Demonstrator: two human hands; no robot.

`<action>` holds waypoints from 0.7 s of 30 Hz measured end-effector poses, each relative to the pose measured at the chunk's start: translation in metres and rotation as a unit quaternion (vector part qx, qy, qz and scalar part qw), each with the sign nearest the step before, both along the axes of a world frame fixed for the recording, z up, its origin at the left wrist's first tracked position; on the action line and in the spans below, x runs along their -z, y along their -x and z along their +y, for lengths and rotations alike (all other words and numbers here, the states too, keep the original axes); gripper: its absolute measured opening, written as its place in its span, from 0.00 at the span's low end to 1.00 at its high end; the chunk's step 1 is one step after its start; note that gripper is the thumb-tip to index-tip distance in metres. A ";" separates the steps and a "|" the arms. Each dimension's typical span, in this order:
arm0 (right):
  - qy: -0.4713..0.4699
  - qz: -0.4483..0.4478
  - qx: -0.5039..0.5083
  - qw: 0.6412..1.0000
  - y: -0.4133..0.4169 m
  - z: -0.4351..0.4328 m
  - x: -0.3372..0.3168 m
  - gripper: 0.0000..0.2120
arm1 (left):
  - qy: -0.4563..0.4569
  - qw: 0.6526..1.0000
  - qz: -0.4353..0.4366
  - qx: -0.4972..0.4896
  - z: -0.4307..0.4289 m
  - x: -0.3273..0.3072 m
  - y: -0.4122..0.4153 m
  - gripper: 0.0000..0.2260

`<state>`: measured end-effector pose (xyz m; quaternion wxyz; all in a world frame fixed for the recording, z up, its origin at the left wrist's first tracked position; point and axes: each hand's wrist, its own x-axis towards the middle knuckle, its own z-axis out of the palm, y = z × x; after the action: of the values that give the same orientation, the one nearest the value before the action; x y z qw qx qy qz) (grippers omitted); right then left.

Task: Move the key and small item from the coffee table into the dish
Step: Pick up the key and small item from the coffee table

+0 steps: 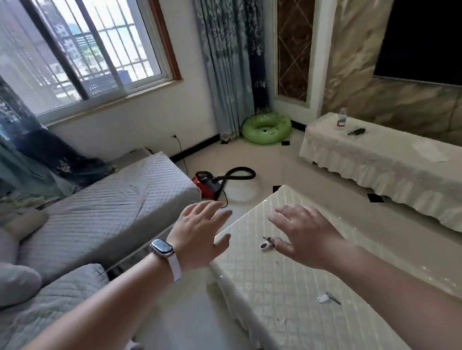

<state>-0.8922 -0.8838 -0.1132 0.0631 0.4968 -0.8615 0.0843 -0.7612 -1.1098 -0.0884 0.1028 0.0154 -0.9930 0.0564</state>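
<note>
A coffee table (pixel 283 279) with a cream quilted cover fills the lower right. On it lies a small white item with a dark tip (pixel 265 244), just left of my right hand's thumb. Nearer to me lies a key with a white tag (pixel 328 298). My right hand (pixel 305 235) hovers over the table with fingers spread and nothing in it. My left hand (pixel 200 232), with a watch on the wrist, is open above the table's left edge. No dish is in view.
A grey quilted sofa (pixel 106 208) stands to the left. A red vacuum cleaner (pixel 209 184) and a green inflatable ring (pixel 266 128) are on the floor beyond. A long covered cabinet (pixel 384 166) at the right holds a bottle (pixel 341 118) and a dark brush (pixel 356 132).
</note>
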 end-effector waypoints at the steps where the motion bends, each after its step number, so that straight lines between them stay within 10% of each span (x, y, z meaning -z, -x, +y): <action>1: -0.005 -0.001 0.005 1.000 0.007 -0.002 0.002 0.24 | -0.001 1.000 0.002 0.008 -0.001 0.001 0.012 0.24; 21: -0.040 -0.127 0.300 0.945 0.094 -0.015 0.067 0.21 | -0.122 0.954 -0.079 0.264 -0.036 0.123 0.254 0.21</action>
<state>-0.9861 -0.8991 -0.1800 -0.0443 0.2026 -0.9742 0.0895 -1.0152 -1.1456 -0.2110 0.0329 -0.2392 -0.9659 -0.0934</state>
